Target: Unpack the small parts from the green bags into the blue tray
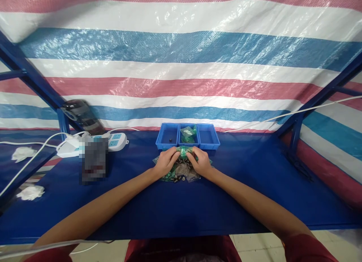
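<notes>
Bag (185,151) of green plastic is just in front of the bins (209,146), pinched between left hand (166,162) and right hand (200,162), both hands curled nearly closed, thumbs toward each other. Small parts (183,178) and clear film (182,170) lie under the hands on the table (158,213), also in front of the bins. Middle bin (189,144) has a packet (188,133), left bin (166,146) a dark bit (170,140); power strip (118,141), pixelated item (94,160) and bottle (86,117) sit left of the bins.
</notes>
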The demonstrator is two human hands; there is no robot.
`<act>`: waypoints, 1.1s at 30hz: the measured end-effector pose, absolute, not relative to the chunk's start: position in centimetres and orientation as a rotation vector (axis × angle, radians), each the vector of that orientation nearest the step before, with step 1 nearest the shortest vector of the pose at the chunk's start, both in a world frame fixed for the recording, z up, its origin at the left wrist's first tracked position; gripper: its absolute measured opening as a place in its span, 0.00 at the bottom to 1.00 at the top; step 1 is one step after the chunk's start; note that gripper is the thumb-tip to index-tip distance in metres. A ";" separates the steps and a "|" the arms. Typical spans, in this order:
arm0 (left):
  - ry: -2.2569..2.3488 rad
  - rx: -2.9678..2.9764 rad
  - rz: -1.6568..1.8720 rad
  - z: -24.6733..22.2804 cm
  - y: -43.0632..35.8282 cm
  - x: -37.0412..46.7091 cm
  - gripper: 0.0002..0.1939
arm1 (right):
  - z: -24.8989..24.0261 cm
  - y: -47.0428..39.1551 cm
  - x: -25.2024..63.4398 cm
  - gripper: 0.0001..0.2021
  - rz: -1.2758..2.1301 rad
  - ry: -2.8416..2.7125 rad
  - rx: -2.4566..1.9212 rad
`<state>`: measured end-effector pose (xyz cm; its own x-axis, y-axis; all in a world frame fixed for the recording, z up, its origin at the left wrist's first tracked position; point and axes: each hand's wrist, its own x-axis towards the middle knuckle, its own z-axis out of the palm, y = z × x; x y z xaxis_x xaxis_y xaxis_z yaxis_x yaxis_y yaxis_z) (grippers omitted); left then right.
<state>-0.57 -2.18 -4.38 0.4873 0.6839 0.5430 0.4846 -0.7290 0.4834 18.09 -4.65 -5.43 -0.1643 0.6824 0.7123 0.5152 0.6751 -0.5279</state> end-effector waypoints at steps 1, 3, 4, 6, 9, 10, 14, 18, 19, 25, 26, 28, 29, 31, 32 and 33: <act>0.997 2.465 1.068 -4.3 -2.2 -0.6 0.15 | -5.4 -4.6 18.1 0.12 0.197 -1.830 -0.938; 0.999 2.474 1.056 -4.3 -2.2 -0.6 0.14 | -5.4 -4.6 18.1 0.11 0.200 -1.840 -0.911; 0.998 2.491 1.055 -4.4 -2.2 -0.6 0.14 | -5.4 -4.6 18.1 0.11 0.199 -1.840 -0.898; 0.981 2.545 1.061 -4.6 -2.0 -0.6 0.14 | -5.4 -4.5 18.1 0.11 0.191 -1.838 -0.885; 0.933 2.610 1.089 -5.1 -1.8 -0.6 0.12 | -5.6 -4.5 18.2 0.13 0.179 -1.833 -0.891; 0.920 2.615 1.100 -5.2 -1.7 -0.6 0.12 | -5.6 -4.4 18.2 0.13 0.181 -1.833 -0.896; 0.889 2.591 1.117 -5.0 -1.8 -0.6 0.11 | -5.8 -4.4 18.3 0.13 0.201 -1.826 -0.921; 0.912 2.562 1.102 -4.8 -1.9 -0.6 0.11 | -5.8 -4.5 18.2 0.14 0.193 -1.791 -0.916; 0.932 2.561 1.094 -4.8 -2.0 -0.6 0.12 | -5.8 -4.6 18.2 0.14 0.190 -1.781 -0.916; 0.926 2.585 1.074 -5.0 -1.8 -0.5 0.14 | -5.6 -4.6 18.1 0.13 0.178 -1.720 -0.960; 0.924 2.588 1.074 -5.0 -1.8 -0.5 0.14 | -5.6 -4.6 18.1 0.13 0.184 -1.722 -0.969; 0.932 2.580 1.086 -4.9 -1.9 -0.4 0.14 | -5.7 -4.5 18.1 0.14 0.191 -1.741 -0.984; 0.938 2.569 1.098 -4.8 -1.9 -0.4 0.15 | -5.7 -4.5 18.1 0.14 0.190 -1.757 -0.984; 0.950 2.543 1.143 -4.7 -2.0 -0.4 0.15 | -5.7 -4.4 18.2 0.14 0.181 -1.800 -0.965; 0.954 2.531 1.171 -4.7 -2.0 -0.5 0.15 | -5.7 -4.4 18.2 0.14 0.176 -1.825 -0.950; 0.957 2.520 1.194 -4.6 -2.0 -0.5 0.15 | -5.7 -4.4 18.2 0.13 0.171 -1.848 -0.935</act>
<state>-0.47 -1.98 -4.64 0.4662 0.6274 0.6237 0.4720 -0.7727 0.4244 18.17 -4.39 -5.75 -0.1847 0.6662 0.7225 0.5224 0.6893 -0.5020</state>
